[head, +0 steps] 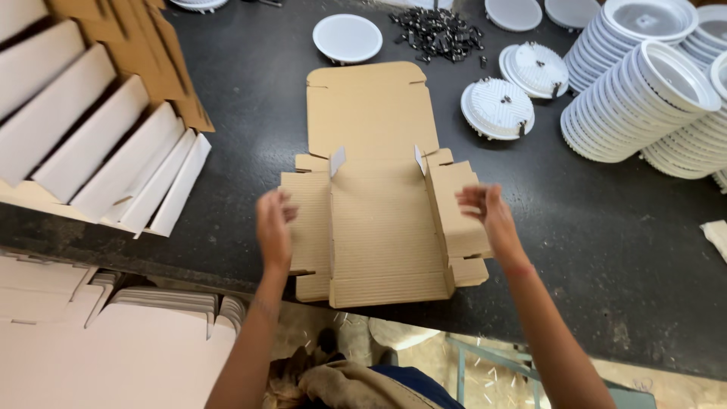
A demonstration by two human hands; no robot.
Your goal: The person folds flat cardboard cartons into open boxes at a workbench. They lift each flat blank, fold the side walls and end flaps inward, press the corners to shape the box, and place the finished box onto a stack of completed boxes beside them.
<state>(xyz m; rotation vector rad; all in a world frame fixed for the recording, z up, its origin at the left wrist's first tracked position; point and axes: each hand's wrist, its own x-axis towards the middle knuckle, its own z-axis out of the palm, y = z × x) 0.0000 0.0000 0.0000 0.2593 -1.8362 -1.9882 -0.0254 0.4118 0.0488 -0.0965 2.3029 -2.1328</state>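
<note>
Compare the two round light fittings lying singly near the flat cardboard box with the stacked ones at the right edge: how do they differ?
The two loose fittings lie apart, flat on the dark table, ribbed backs up with small spring clips showing. The stacked fittings are nested in leaning columns, smooth rims and hollow fronts showing. The loose ones sit closer to the cardboard box blank; the stacks reach the frame edge. Both are white, round and similar in size.

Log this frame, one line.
left hand: open, at box blank's left flap | right hand: open, at right flap | cardboard box blank: flat on black table
</note>
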